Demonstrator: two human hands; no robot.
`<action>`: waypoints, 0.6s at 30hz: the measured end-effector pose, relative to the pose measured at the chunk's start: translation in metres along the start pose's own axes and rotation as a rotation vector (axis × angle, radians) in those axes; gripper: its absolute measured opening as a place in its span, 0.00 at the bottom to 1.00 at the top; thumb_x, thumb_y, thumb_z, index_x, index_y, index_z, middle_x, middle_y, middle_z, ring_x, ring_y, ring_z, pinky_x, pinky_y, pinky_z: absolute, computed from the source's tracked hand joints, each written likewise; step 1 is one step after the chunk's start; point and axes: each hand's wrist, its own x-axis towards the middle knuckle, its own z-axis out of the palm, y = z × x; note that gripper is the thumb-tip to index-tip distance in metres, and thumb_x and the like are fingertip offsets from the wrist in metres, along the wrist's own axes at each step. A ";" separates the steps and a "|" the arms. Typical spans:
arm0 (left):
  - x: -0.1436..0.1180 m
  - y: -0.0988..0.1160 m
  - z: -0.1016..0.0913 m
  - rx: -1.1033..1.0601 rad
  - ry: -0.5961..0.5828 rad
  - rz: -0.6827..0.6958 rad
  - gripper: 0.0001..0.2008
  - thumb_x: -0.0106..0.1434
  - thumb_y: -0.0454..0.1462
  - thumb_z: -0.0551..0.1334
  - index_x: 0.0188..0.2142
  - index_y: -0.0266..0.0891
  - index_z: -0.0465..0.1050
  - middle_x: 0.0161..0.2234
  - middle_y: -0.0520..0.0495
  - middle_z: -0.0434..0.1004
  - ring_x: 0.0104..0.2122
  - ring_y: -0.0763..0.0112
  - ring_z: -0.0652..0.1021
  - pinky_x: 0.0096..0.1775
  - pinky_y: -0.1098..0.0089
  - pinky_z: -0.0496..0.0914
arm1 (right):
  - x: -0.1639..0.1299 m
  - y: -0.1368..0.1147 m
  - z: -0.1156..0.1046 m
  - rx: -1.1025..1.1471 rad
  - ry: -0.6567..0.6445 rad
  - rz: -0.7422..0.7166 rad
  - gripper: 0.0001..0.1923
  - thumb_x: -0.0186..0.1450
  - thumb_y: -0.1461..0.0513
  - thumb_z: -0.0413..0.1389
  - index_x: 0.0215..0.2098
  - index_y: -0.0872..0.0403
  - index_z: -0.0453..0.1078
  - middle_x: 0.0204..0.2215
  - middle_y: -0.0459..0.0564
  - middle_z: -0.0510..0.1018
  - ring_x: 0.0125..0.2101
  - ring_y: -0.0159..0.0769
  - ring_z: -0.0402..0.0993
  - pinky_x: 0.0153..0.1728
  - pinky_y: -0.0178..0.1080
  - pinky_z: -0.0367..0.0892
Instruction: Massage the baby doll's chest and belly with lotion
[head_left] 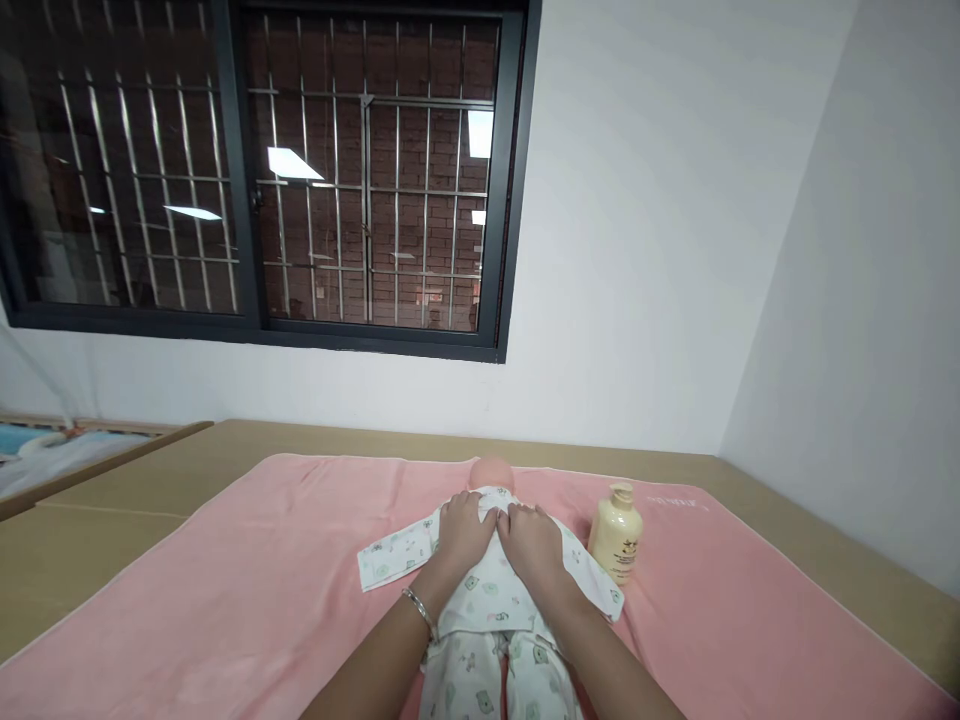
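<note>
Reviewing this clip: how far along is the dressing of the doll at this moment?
Done, it seems: the doll lies on the pink towel with its printed outfit on legs and torso. In hand: the left hand and right hand press flat on the chest, at the front. Left: the cream bottle stands untouched beside it; whether the front is fastened is hidden.

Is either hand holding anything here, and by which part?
Nothing is gripped. Left hand and right hand lie flat on the chest of the white printed baby garment on the doll.
</note>
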 end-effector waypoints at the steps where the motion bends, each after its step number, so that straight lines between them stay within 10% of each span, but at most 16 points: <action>1: 0.000 0.000 0.000 -0.006 0.009 -0.006 0.19 0.65 0.46 0.55 0.50 0.39 0.73 0.48 0.42 0.78 0.52 0.57 0.74 0.54 0.61 0.61 | 0.000 0.000 -0.001 -0.002 -0.002 0.014 0.22 0.71 0.56 0.41 0.37 0.57 0.76 0.38 0.61 0.81 0.42 0.46 0.76 0.47 0.43 0.61; 18: 0.000 0.003 -0.002 -0.031 -0.041 -0.025 0.24 0.63 0.48 0.56 0.54 0.37 0.72 0.55 0.40 0.74 0.56 0.57 0.71 0.59 0.63 0.59 | 0.014 0.023 0.019 0.204 -0.096 -0.061 0.25 0.70 0.59 0.41 0.61 0.58 0.63 0.60 0.57 0.68 0.61 0.43 0.61 0.60 0.43 0.49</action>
